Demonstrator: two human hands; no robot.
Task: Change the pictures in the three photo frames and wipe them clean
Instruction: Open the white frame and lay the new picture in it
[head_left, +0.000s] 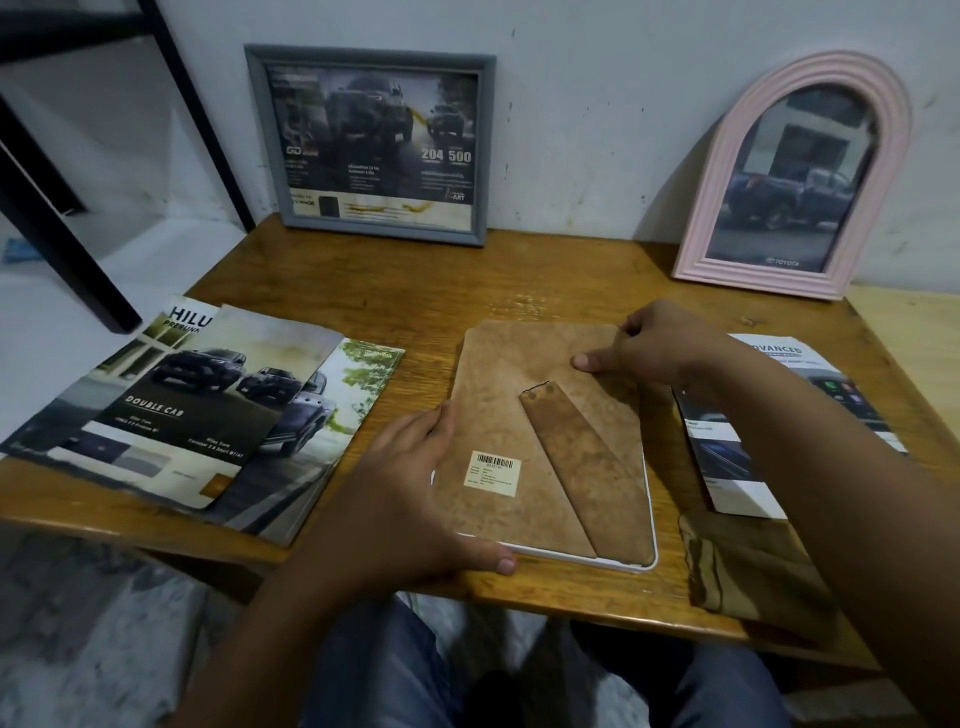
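A white photo frame (540, 452) lies face down on the wooden table (415, 291), its brown backing board and stand strip facing up. My left hand (410, 499) grips the frame's left edge, thumb along the near edge. My right hand (660, 348) holds the backing board at its far right corner, thumb pressed on top. A grey rectangular frame (371, 143) with a truck picture leans on the wall at the back. A pink arched frame (795, 182) with a car picture leans at the back right. A brown cloth (753, 566) lies at the near right edge.
Several car brochures (197, 415) lie fanned on the left of the table. Another brochure (779, 431) lies on the right, partly under my right arm. A black metal stand (62, 218) rises at the far left. My knees sit below the table's near edge.
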